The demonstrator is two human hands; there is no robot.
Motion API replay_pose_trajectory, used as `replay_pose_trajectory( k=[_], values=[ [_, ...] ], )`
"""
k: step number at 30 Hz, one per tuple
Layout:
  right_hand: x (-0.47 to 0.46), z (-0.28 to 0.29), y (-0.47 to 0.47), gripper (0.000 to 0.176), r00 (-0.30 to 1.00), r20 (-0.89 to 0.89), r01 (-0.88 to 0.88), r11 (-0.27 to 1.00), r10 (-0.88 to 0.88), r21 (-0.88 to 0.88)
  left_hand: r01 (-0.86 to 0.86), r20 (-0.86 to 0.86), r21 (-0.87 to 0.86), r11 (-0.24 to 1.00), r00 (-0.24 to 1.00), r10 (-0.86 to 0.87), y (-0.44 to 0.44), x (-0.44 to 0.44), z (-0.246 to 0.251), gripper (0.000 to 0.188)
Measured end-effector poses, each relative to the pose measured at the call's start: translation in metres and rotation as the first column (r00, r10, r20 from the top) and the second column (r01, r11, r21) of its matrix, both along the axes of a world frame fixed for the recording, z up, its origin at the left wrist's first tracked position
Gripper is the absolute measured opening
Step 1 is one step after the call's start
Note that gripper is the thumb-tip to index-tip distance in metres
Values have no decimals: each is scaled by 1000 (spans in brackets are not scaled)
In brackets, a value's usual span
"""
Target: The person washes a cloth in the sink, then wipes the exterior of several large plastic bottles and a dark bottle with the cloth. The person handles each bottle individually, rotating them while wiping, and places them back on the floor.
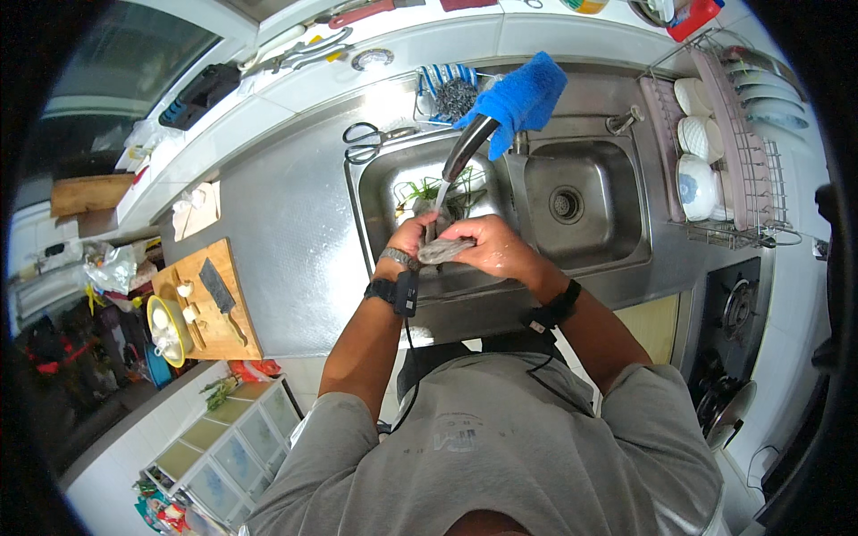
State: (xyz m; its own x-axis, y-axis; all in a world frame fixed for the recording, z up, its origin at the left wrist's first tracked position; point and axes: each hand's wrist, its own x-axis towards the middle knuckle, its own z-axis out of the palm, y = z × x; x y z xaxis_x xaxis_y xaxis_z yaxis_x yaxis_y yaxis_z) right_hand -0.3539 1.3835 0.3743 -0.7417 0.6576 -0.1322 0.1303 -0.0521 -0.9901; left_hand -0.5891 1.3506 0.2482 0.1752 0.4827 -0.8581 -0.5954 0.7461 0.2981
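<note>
Over the left sink basin [375, 177], my right hand [496, 246] grips a wet, greyish, limp piece [445, 250]; whether it is cloth or food I cannot tell. My left hand [410, 236] pinches the far part of the same piece, close to the water stream [440, 195]. The water runs from a dark faucet spout [469, 149] that has a blue cloth [529, 94] draped around it. Beyond my fingers, green leafy stalks [423, 189] lie in the basin, partly hidden by the grey piece and the spout.
Black-handled scissors [365, 144] rest by the basin's far left corner. A steel-wool scrubber [457, 99] sits in a wire holder behind. On the left, a cutting board [234, 285] bears a cleaver [218, 287] and a yellow-rimmed bowl [175, 335]. A dish rack [734, 144] stands right.
</note>
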Motion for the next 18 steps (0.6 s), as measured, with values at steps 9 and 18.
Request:
replay_pose_trajectory(
  k=[9,18],
  values=[
    [-8,-45,27,40,835,21,437,637,-550,-635,-186,284,56,981,945,163,-9,9,86,49],
    [-57,-74,42,22,785,-34,405,554,-619,-727,275,-100,167,947,960,-261,-10,16,139,67]
  ],
)
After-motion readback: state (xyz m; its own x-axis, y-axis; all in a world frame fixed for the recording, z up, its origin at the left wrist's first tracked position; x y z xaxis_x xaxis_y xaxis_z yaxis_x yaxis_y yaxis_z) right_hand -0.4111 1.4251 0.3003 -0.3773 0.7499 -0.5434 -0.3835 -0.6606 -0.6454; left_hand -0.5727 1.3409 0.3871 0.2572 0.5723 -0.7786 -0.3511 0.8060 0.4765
